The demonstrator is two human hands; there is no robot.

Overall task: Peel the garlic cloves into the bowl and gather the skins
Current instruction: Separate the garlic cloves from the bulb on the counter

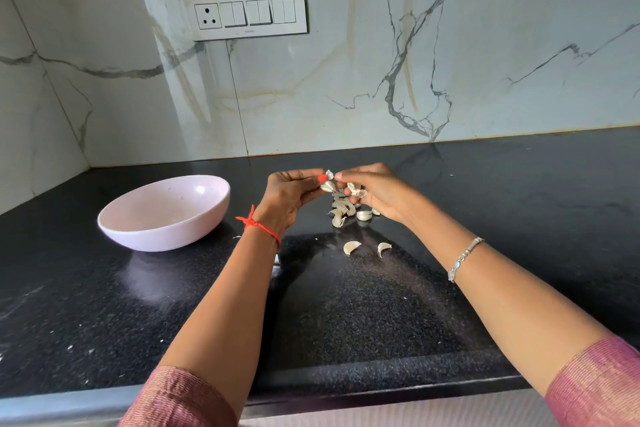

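- The left hand (294, 191) is raised above the black counter (363, 315); its fingers are curled, and thumb and fingertips pinch a garlic clove (328, 186); the thumbnail is painted red
- The right hand (379, 196) meets it fingertip to fingertip; its thumb and forefinger nip a skin flake (329, 174) that stands up from the clove, just above the left thumb
- The right hand's lower fingers curl round some pale garlic pieces (356, 191); whether these are cloves or skins cannot be told
- Directly beneath both sets of fingers a small heap of cloves (343, 211) lies on the counter; neither hand touches it
- Nearer the person than the fingers lies a single clove (351, 247); a second clove (383, 248) lies to its right, apart from it
- The pink bowl (166, 236) stands upright on the counter, left of the left fingers and well apart from them
- A red thread (258, 224) is tied round the left wrist; a silver bracelet (464, 258) circles the right
- Far beyond the fingertips, a switch panel (247, 12) is set in the marble wall (485, 45)
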